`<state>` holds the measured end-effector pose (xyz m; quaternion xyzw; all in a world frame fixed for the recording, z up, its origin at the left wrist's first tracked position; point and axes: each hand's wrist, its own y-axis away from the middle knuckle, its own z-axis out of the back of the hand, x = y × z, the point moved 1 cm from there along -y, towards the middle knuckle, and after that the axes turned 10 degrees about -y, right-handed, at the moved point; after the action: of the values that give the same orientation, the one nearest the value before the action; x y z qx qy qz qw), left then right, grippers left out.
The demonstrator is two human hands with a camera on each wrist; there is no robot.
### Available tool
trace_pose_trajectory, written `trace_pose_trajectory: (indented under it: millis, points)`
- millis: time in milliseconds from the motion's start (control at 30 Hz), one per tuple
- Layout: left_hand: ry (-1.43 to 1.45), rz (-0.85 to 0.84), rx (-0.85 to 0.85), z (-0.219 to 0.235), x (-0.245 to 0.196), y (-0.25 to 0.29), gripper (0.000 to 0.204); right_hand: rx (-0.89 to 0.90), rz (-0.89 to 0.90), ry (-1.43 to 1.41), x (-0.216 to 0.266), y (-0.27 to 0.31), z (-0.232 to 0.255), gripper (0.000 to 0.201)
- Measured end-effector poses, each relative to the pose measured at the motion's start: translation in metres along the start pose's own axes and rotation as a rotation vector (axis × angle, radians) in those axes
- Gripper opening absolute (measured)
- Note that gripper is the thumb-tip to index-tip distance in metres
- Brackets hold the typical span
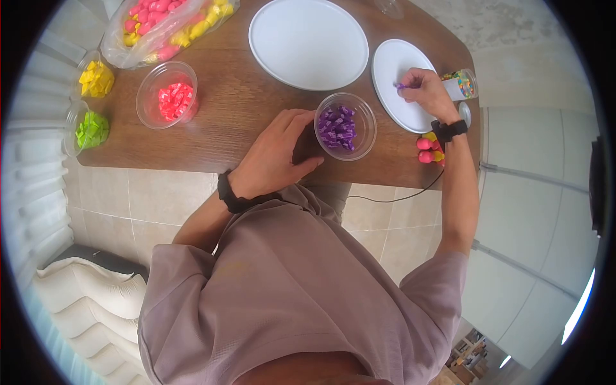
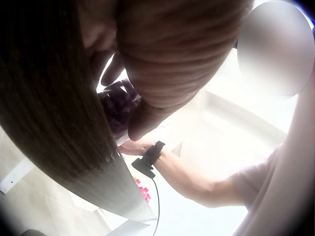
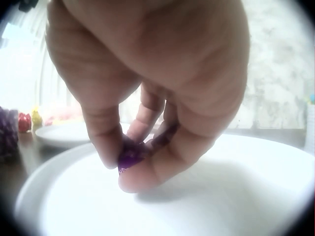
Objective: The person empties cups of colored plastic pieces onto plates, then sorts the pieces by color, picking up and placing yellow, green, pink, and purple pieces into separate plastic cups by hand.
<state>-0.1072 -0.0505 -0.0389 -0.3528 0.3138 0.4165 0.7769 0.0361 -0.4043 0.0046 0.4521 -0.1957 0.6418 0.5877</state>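
Over the smaller white plate [image 1: 393,102], my right hand [image 1: 427,93] pinches a purple-wrapped candy [image 3: 132,156] between thumb and fingers. In the right wrist view the fingertips are low, close over the plate's surface. My left hand [image 1: 276,151] rests at the table's near side, its fingers extended and relaxed. Its fingertips are right at the side of a clear plastic tub [image 1: 367,131], with the thumb spread apart on the near side. Inside this tub lies a heap of purple-wrapped candies [image 1: 337,128].
A larger white plate [image 1: 308,45] lies behind the tub. To the left stand tubs of pink [image 1: 175,101], yellow [image 1: 96,79] and green [image 1: 92,130] wrapped pieces, near a plastic bag [image 1: 176,29]. Pink-and-yellow pieces [image 1: 428,149] and a jar of colourful bits [image 1: 463,83] are at the right.
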Motion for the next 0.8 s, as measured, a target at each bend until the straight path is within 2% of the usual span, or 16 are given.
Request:
trace_pose_trajectory:
  millis: [67,133,267,333,367,467,533,667,733,767,800]
  points:
    - [-0.005,0.006,0.001,0.000,0.001,0.000,0.068,-0.002,-0.008,-0.032,0.011,0.004,0.002,0.009]
    - [0.006,-0.004,-0.006,0.000,0.001,-0.001,0.067,-0.021,0.090,-0.077,0.037,0.015,0.003,0.008]
    - [-0.003,0.001,0.004,0.000,0.002,-0.003,0.068,-0.092,0.202,0.014,0.114,0.055,-0.023,0.009]
    - [-0.004,0.001,0.002,-0.001,0.001,-0.002,0.069,-0.013,0.270,-0.096,0.137,0.073,-0.044,0.013]
    - [-0.008,0.001,0.005,-0.001,0.002,-0.003,0.069,0.032,0.296,-0.065,0.148,0.081,-0.058,0.017]
    - [0.033,-0.008,-0.001,-0.003,0.000,-0.003,0.077,0.115,0.327,0.071,0.152,0.084,-0.085,0.020]
    - [0.049,0.068,-0.043,-0.004,-0.005,-0.004,0.087,0.076,0.314,-0.046,0.148,0.085,-0.092,0.026]
    - [0.155,0.084,-0.071,-0.008,-0.011,-0.012,0.094,-0.034,0.297,-0.087,0.126,0.092,-0.088,0.036]
    - [0.160,0.057,-0.082,-0.017,-0.010,-0.019,0.095,-0.074,0.319,-0.060,0.107,0.100,-0.095,0.054]
    - [0.159,0.055,-0.085,-0.019,-0.011,-0.021,0.095,-0.074,0.321,-0.059,0.100,0.104,-0.099,0.054]
    - [0.220,0.105,-0.012,-0.022,-0.013,-0.023,0.096,-0.053,0.297,-0.046,0.092,0.110,-0.105,0.072]
